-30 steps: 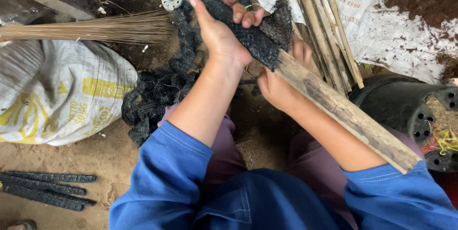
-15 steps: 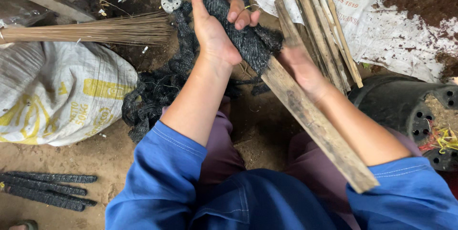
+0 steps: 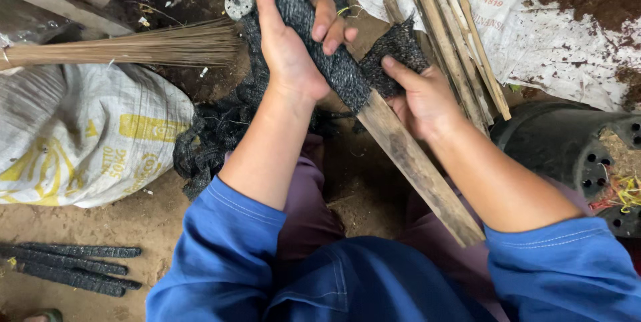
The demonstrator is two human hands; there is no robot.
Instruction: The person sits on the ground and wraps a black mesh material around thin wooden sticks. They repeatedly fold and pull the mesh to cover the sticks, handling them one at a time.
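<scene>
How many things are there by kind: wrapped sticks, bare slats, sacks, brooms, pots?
Wrapped sticks: 4, one in the left hand and right hand, three on the ground
Bare slats: about 4
Sack: 1
Broom: 1
Black pot: 1
Total: about 11

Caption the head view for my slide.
Left hand grips black-mesh-wrapped flat wooden slat; right hand pinches loose mesh.

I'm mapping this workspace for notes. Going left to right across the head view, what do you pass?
White woven sack → pile of black netting → left hand → net-wrapped wooden slat → right hand → bundle of bamboo sticks → black perforated pot.
</scene>
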